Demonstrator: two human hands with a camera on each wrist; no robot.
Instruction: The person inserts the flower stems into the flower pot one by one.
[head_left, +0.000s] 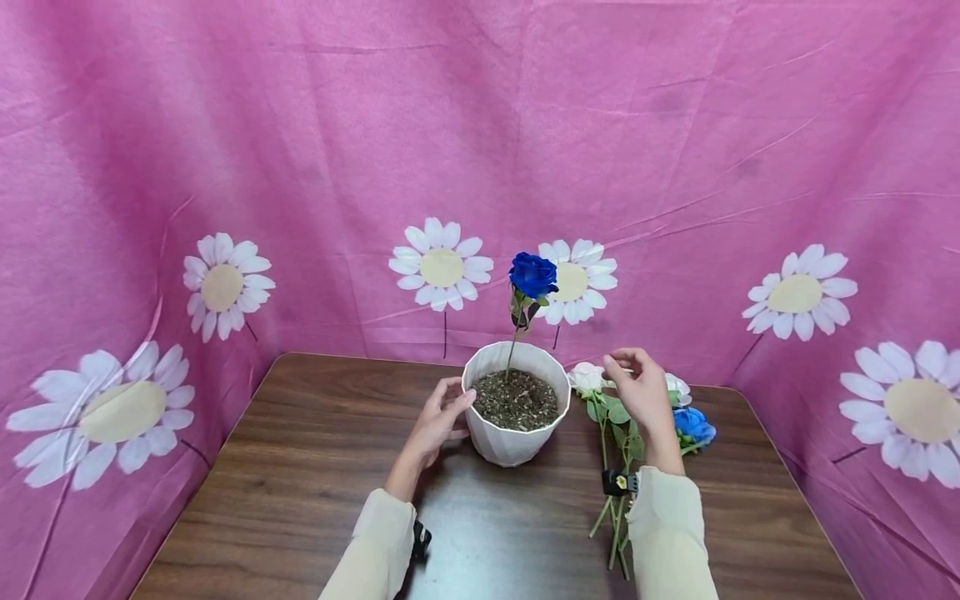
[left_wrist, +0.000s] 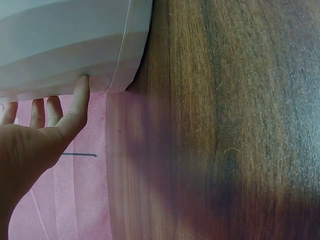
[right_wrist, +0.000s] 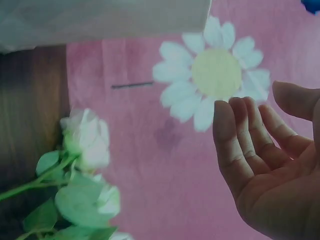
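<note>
A white faceted flower pot [head_left: 510, 446] filled with dark, grainy soil [head_left: 516, 400] stands on the table. One blue rose [head_left: 533, 275] rises upright from that soil on a thin stem. My left hand [head_left: 435, 425] rests against the pot's left side, thumb near the rim. In the left wrist view, spread fingertips [left_wrist: 82, 82] touch the pot wall. To the right of the pot, my right hand [head_left: 643, 392] is raised over the lying flowers. It holds nothing, its fingers loosely bent and the thumb apart, as the right wrist view shows.
White roses [head_left: 587, 377] with green leaves and long stems lie on the wooden table [head_left: 337, 433] right of the pot, partly under my right forearm. A lighter blue flower [head_left: 693, 427] lies beyond it. A pink curtain [head_left: 337, 167] printed with daisies surrounds the table.
</note>
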